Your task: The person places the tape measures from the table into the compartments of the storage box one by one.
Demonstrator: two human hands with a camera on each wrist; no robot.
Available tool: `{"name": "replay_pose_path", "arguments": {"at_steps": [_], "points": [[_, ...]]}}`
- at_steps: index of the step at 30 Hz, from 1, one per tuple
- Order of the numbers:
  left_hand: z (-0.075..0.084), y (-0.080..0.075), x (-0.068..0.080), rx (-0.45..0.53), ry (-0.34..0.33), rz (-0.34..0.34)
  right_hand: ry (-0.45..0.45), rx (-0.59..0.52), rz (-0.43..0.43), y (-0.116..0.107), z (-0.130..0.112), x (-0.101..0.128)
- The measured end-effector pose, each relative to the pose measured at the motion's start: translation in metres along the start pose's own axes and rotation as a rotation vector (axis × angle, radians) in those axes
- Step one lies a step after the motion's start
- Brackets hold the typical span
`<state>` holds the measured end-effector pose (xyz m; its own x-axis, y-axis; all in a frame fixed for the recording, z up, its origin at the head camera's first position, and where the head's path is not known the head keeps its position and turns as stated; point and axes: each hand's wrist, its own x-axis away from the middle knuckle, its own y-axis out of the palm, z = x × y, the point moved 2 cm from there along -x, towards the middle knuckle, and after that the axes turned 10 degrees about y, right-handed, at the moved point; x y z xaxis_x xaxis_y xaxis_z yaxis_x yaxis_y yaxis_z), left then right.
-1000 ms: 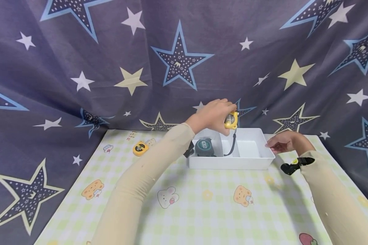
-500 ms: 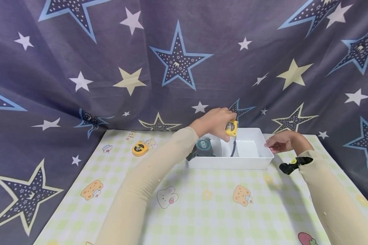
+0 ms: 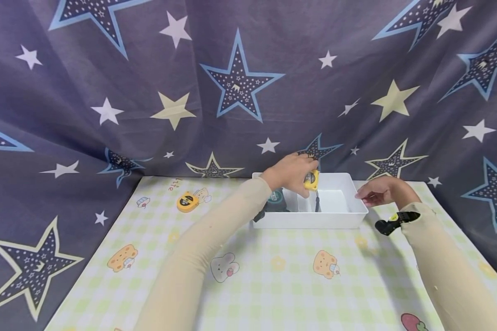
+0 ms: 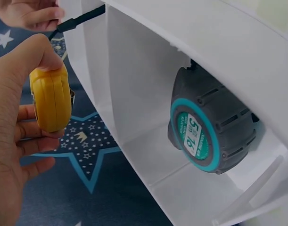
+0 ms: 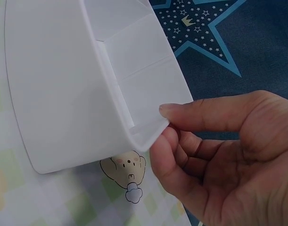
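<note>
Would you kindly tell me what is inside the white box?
The white box holds a grey-and-teal tape measure in its left compartment; whatever lies directly beneath that is covered and cannot be seen.

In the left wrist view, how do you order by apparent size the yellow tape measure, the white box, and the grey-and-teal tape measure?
1. White box, partly out of frame
2. Grey-and-teal tape measure
3. Yellow tape measure
</note>
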<state>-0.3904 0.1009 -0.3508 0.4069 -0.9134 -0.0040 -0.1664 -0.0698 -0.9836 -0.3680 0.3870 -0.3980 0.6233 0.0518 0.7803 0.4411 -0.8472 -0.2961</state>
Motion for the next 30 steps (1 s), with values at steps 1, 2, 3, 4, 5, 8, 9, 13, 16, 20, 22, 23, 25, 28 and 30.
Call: {"name": "replay_pose_path", "arguments": {"at_steps": [1,2,3,4,5,8,9,13,16,20,22,23,25,28,30], "points": [[0.0,0.001,0.0,-0.001,-0.001,-0.004,0.0,-0.001,-0.002,0.0,0.0,0.0],[0.0,0.002,0.0,-0.004,-0.002,-0.008,-0.001,-0.001,-0.005,0.0,0.0,0.0],[0.0,0.003,-0.001,-0.006,-0.004,-0.011,-0.001,-0.002,-0.007,0.0,0.0,0.0],[0.0,0.004,-0.001,-0.01,-0.005,-0.013,0.0,-0.006,-0.008,0.0,0.0,0.0],[-0.001,0.005,-0.001,-0.016,-0.008,-0.017,0.0,-0.007,-0.009,0.0,0.0,0.0],[-0.002,0.008,-0.002,-0.023,-0.018,-0.027,-0.001,-0.009,-0.009,0.001,0.0,0.001],[-0.003,0.01,-0.002,-0.022,-0.023,-0.031,-0.002,-0.01,-0.009,0.001,-0.001,0.001],[-0.005,0.012,-0.001,-0.021,-0.028,-0.045,-0.002,-0.013,-0.01,0.002,-0.001,0.001],[-0.006,0.012,0.001,-0.029,-0.024,-0.054,-0.001,-0.016,-0.008,0.003,-0.002,0.002],[-0.01,0.009,0.005,-0.032,-0.029,-0.068,-0.003,-0.016,-0.001,0.003,-0.001,0.002],[-0.012,0.007,0.008,-0.029,-0.036,-0.076,-0.004,-0.017,0.001,0.002,-0.001,0.002],[-0.013,0.006,0.009,-0.028,-0.039,-0.082,-0.005,-0.017,0.002,0.002,-0.001,0.002],[-0.016,0.005,0.01,-0.033,-0.045,-0.092,-0.006,-0.016,0.0,0.002,-0.001,0.002],[-0.02,0.001,0.011,-0.051,-0.052,-0.1,-0.005,-0.013,0.001,0.002,0.0,0.001],[-0.021,-0.002,0.011,-0.075,-0.056,-0.103,-0.005,-0.012,0.002,0.001,0.0,0.001]]}}
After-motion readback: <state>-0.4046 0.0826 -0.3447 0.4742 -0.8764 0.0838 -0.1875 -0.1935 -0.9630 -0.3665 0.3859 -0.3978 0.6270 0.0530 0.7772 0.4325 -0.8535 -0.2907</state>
